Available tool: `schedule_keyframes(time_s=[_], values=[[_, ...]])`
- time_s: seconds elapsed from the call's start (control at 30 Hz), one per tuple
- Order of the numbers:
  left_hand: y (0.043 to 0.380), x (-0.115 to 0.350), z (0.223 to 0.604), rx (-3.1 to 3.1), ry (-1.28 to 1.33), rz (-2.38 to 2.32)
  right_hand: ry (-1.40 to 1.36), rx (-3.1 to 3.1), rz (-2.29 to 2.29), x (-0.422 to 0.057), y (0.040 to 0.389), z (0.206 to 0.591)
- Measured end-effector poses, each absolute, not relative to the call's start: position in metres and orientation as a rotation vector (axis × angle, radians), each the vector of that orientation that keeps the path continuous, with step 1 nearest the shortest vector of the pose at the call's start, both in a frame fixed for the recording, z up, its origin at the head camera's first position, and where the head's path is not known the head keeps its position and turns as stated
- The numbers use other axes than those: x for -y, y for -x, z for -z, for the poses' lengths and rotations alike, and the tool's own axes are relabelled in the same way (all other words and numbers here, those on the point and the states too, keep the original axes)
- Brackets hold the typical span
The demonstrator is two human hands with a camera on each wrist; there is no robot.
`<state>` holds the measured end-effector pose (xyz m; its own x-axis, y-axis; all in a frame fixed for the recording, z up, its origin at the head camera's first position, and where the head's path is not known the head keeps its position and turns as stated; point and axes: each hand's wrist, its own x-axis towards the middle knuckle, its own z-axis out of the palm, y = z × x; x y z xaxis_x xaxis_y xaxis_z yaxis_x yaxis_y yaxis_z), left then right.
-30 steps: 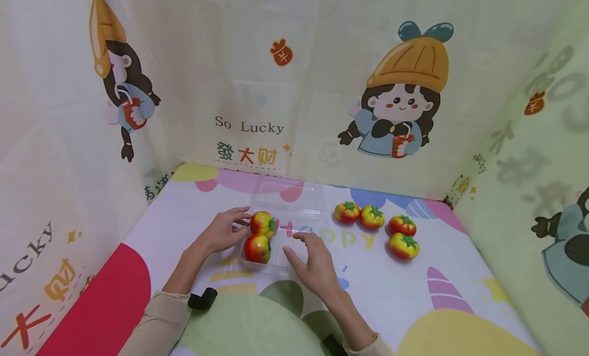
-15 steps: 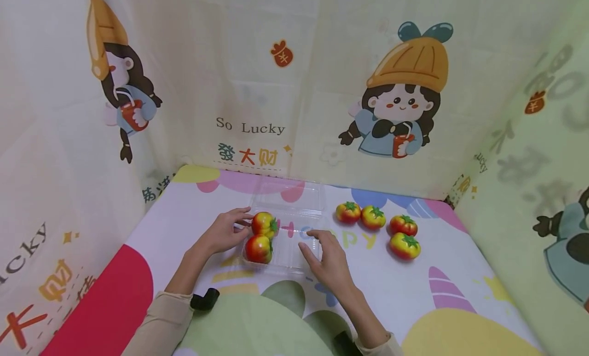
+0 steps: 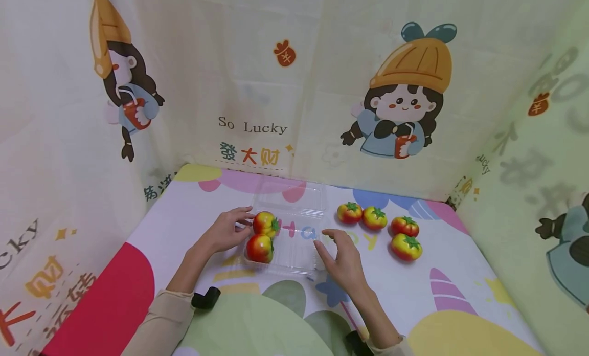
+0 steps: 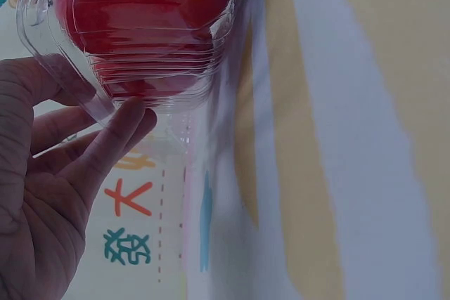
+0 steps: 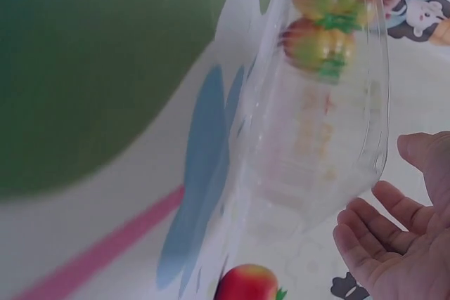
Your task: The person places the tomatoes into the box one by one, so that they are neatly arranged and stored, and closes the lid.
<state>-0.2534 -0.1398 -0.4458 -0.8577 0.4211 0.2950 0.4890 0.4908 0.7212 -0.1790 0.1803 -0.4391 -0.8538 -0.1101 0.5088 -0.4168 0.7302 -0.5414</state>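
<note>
A clear plastic clamshell box (image 3: 294,251) lies with its lid (image 3: 290,197) folded back. Two red-and-yellow tomato-like fruits (image 3: 259,248) with green leafy tops sit along its left side. My left hand (image 3: 225,230) holds the box's left edge; in the left wrist view its fingers (image 4: 123,128) meet the wall just below the rim. Beside the box's right edge is my right hand (image 3: 342,259), fingers loosely bent and holding nothing. In the right wrist view, its fingertips (image 5: 358,216) are close to the box's corner; whether they touch it I cannot tell.
Several more such fruits (image 3: 405,247) stand on the table to the right of the box, in two pairs. A printed cloth (image 3: 257,315) covers the table. Patterned curtains (image 3: 322,90) enclose the back and both sides.
My right hand has moved right, from over the inside of the box to beside its right edge. The left hand stays at the left edge, and the fruits remain in place.
</note>
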Motion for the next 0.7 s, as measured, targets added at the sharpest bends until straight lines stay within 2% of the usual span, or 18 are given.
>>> schedule_keyframes(time_s=[0.7], values=[[0.254,0.139,0.447,2.650,0.801,1.317,-0.218,2.505,-0.955,-0.214,0.180,0.440]])
